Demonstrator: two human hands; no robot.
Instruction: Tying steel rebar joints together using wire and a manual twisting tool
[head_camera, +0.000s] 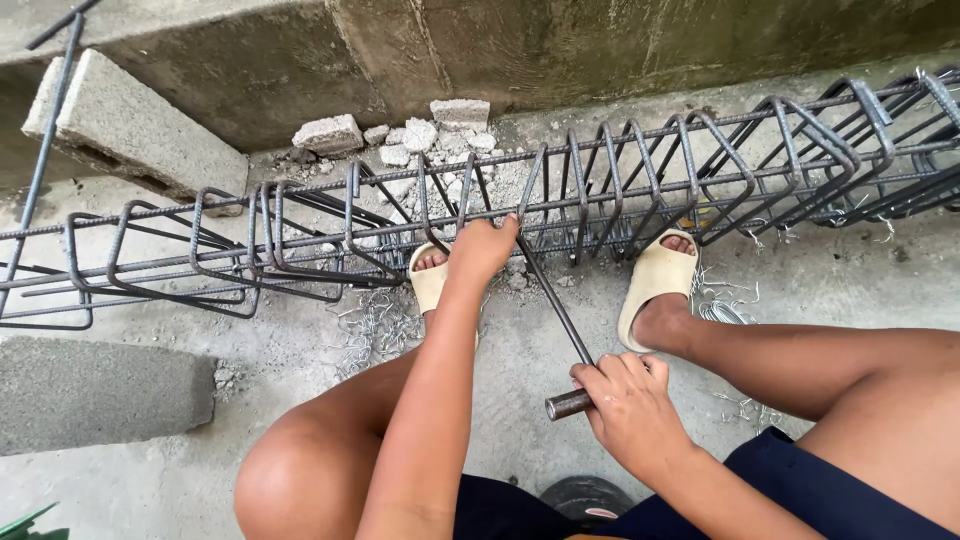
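A long rebar cage (600, 185) of dark steel bars and square stirrups lies across the concrete floor in front of me. My left hand (482, 250) reaches forward and grips the near upper bar where a stirrup crosses it. My right hand (628, 400) is closed around the handle end of a thin metal tying rod (556, 315), which slants up-left with its tip at the same joint under the left hand. My feet in beige slides (655, 280) rest against the cage's near side, knees spread.
Loose bits of tie wire (375, 330) litter the floor by my feet. Concrete blocks stand at the left (135, 125) and near left (95, 390). Broken rubble (420, 135) lies behind the cage against a concrete wall.
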